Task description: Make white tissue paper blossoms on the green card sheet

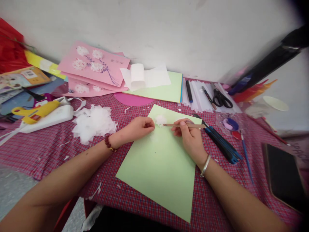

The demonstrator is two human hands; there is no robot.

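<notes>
1. progress: one small white tissue tuft (160,120) is sitting near the far edge of the green sheet (159,167), between the two hands; the rest of the sheet is lying bare. judging by the finished pink card (95,64) with several white blossoms and painted branches, well beyond the fingers, this piece is looking early in its making.
2. loose tissue pile (93,122): lying on the checked cloth (43,145), well to the left of the left hand and apart from it.
3. left hand (140,127): fingers are curling inward, tips pressed together, resting on the sheet and touching or just beside the tuft's left side; whether they are pinching it cannot be told.
4. right hand (188,135): thumb and fingers are closing in a pen-like pinch on a thin wooden stick (183,125), whose tip is pointing left, reaching the tuft's right edge.
5. blue strips (222,141): lying just right of the right hand, untouched.
</notes>
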